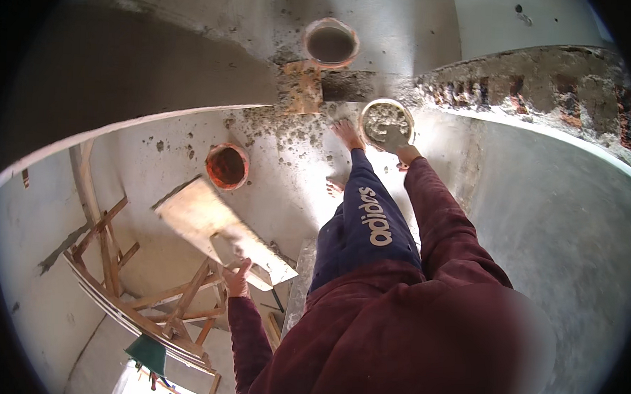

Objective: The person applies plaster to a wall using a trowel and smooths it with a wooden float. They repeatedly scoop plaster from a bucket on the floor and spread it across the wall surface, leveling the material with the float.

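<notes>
My left hand (238,279) is closed around the handle of a large pale plastering float (196,216), held out to the left with its handle side up. My right hand (407,157) grips a trowel (397,138), whose blade reaches into a bucket (412,124) of wet grey mortar (386,115). The trowel's handle is mostly hidden by my fingers. This bucket stands on the floor just beyond my bare foot (348,133).
A bucket of greyish liquid (331,44) stands at the far middle, near a mortar-stained board (300,88). An orange-red bucket (227,166) is to the left. Wooden trestles (106,237) and a green bucket (148,354) are farther left. Exposed bricks (567,99) edge the right wall.
</notes>
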Tool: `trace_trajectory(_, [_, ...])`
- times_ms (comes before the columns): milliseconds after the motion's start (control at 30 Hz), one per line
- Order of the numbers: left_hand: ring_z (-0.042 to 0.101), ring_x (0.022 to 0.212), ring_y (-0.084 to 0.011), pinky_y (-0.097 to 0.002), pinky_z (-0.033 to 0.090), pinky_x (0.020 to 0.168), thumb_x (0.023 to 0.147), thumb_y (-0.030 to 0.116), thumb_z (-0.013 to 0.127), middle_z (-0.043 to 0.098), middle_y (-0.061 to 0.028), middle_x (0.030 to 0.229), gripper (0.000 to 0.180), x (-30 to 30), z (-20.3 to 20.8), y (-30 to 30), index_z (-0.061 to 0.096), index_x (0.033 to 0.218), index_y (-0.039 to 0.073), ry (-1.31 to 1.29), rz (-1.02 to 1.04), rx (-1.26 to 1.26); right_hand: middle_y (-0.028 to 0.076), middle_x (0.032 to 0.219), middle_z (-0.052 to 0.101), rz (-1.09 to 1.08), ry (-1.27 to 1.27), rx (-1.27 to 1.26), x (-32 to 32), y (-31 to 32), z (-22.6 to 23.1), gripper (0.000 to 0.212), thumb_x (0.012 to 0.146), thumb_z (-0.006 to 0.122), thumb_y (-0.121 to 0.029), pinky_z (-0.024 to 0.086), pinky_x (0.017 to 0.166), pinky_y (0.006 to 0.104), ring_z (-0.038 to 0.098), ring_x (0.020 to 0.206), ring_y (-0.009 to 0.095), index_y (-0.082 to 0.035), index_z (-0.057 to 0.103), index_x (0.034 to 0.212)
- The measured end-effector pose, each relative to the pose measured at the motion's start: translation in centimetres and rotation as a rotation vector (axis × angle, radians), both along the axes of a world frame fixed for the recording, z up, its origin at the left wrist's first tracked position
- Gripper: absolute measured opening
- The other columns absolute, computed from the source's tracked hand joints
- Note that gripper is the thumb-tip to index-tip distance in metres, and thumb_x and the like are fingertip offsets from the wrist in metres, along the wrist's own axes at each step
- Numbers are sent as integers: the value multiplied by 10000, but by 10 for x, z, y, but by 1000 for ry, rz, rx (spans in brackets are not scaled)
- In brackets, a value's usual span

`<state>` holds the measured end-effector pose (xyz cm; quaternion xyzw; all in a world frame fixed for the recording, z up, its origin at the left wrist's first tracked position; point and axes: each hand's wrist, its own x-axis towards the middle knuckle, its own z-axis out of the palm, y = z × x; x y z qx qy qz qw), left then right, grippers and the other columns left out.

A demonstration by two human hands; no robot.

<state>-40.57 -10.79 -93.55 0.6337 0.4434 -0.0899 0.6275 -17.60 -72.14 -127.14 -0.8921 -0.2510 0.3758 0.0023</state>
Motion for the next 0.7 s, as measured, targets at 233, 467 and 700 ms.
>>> trace_trajectory(233, [614,917,-172,-333,470,895,896,227,694,671,-71,955,291,112,95,-17,586,1056,10,-282,-353,315,145,929,653,-859,626,1292,53,248,317,177,982,526,-154,549,658,366,679,743,220,-16,613,1049])
trace_trajectory(467, [560,1134,-238,-374,452,963,965,231,576,619,-167,1166,454,277,276,-116,474,1323,-28,-833,-394,128,266,1528,244,-320,-278,1694,64,381,595,684,1021,379,-379,196,1164,434,251,1421,397,54,164,1504])
trace_trajectory(700, [423,1363,-318,-371,351,1100,965,174,587,432,-215,1466,482,317,559,-68,462,1414,50,-1070,-933,893,226,1431,450,-162,-704,1987,236,409,842,552,1014,461,-328,315,1104,384,417,1344,321,8,368,1443])
